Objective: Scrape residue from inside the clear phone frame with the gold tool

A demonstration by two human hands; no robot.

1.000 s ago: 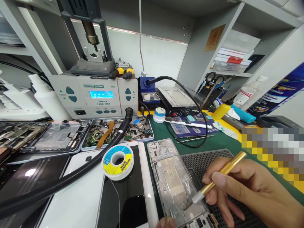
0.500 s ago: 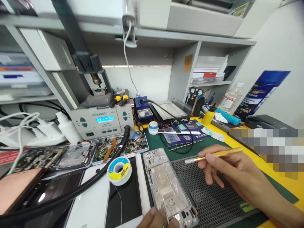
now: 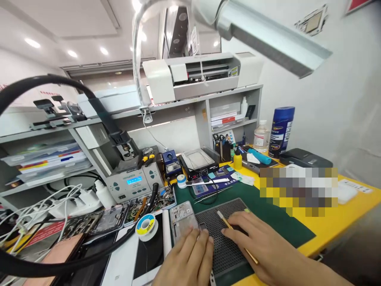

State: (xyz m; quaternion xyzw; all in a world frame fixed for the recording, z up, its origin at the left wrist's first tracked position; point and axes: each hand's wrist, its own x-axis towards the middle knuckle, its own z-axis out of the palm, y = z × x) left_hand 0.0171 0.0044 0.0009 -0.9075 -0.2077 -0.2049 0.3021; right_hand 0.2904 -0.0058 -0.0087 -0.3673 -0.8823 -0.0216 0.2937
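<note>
My left hand (image 3: 189, 256) lies over a silver phone frame (image 3: 182, 212), its fingers close together and bent across the right edge. The thumb is hidden, and the hand covers the lower part of the frame. In my right hand (image 3: 257, 242) is a slim gold pen-like tool (image 3: 249, 253), gripped between thumb and fingers, its pale tip pointing up and left. Both hands are over or beside a black perforated mat (image 3: 222, 256). Left of the frame, a solder wire spool (image 3: 151, 234) rests on a white tablet (image 3: 162, 226).
A hot-air station (image 3: 135, 186) stands behind a tray of circuit boards (image 3: 138, 210); its black hose (image 3: 89, 266) arcs across the left side. Tweezers (image 3: 212, 194), a white brush (image 3: 208, 181) and a yellow bottle (image 3: 237, 159) lie or stand toward the back. A blue spray can (image 3: 279, 133) stands at right.
The view has tilted up and right. My left hand has moved farther over the phone frame. My right hand has come lower, and the gold tool now slants steeply instead of lying nearly level.
</note>
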